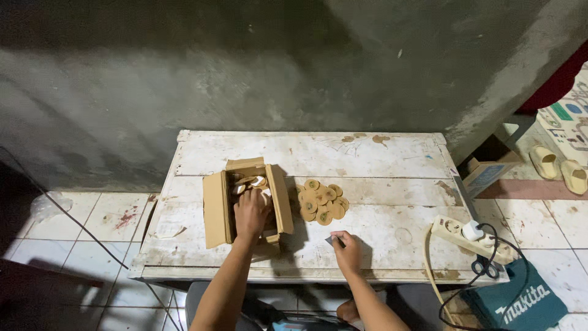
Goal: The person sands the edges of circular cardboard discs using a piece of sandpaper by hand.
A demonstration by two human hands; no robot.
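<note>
An open cardboard box (215,208) stands on a worn white wooden table (380,159), left of centre, with round wooden discs inside (251,181). My left hand (251,216) reaches down into the box; whether its fingers grip a disc I cannot tell. Right of the box lies a small pile of several tan wooden discs (323,201). My right hand (346,250) rests near the table's front edge, fingers pinched on a small flat grey piece (331,241).
A white power strip (456,233) with a plug and black cable lies at the table's right edge. A teal tool bag (520,303) sits on the floor below right. A small box (484,175) and sandals (557,167) are on the right. A grey wall stands behind.
</note>
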